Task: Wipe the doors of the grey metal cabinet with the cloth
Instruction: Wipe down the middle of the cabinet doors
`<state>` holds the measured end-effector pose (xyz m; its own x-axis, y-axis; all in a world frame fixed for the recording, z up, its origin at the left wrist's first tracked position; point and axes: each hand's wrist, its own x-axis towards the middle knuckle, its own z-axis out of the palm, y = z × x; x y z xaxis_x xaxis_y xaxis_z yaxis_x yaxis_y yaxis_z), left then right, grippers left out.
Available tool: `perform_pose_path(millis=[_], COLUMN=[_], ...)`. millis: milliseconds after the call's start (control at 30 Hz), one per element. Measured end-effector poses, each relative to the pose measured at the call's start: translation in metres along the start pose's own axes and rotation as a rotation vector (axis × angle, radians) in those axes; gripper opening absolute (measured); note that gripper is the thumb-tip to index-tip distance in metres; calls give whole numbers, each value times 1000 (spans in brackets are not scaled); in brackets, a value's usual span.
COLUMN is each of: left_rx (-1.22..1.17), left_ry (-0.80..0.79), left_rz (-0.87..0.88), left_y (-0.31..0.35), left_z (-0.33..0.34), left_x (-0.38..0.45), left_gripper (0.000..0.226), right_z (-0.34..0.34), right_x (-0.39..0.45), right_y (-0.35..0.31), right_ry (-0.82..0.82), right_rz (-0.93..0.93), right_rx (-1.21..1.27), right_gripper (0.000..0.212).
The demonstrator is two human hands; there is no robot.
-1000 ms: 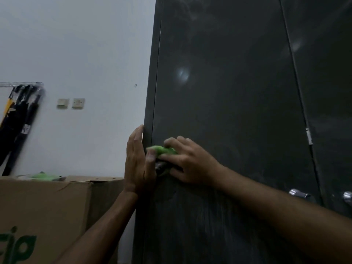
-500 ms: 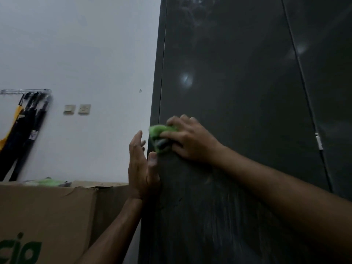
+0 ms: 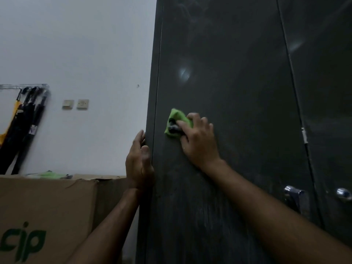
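Observation:
The tall grey metal cabinet fills the right half of the view, and its left door [image 3: 228, 82] shows dull wipe streaks low down. My right hand [image 3: 200, 141] presses a bunched green cloth [image 3: 176, 121] flat against that door near its left edge, fingers curled over the cloth. My left hand [image 3: 139, 161] rests with straight fingers on the cabinet's left side edge, just below and left of the cloth. The right door [image 3: 327, 92] begins past the vertical seam.
Chrome handles [image 3: 293, 193] [image 3: 343, 194] sit low on both doors by the seam. A brown cardboard box [image 3: 47, 210] stands left of the cabinet against the white wall. Dark folded umbrellas [image 3: 24, 126] lean at far left, with two wall switches [image 3: 76, 104] nearby.
My right hand has carried the cloth up and then a little to the right across the left door. My left hand stays on the cabinet's side edge.

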<state>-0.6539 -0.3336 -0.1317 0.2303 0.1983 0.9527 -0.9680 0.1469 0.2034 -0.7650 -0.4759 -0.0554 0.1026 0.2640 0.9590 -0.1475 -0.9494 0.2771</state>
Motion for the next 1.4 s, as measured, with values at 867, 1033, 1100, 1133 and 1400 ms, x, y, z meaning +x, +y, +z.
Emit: perform_pose_path(millis=[867, 1033, 1100, 1133, 1400], left_rx=[46, -205, -278, -307, -372], left_ry=[-123, -87, -110, -115, -195], left_rz=[-18, -195, -263, -294, -385], left_y=[-8, -13, -11, -11, 3], left_z=[-12, -19, -20, -21, -29], left_x=[-56, -48, -48, -49, -49], left_gripper=[69, 57, 59, 60, 57], right_z=[-11, -26, -26, -20, 2], right_x=[-121, -55, -38, -43, -90], right_y=[5, 46, 36, 21, -10], right_ry=[-144, -45, 100, 114, -228], right_rz=[-463, -254, 192, 260, -634], right_rx=[-19, -101, -64, -62, -72], right_gripper=[41, 40, 41, 42, 39])
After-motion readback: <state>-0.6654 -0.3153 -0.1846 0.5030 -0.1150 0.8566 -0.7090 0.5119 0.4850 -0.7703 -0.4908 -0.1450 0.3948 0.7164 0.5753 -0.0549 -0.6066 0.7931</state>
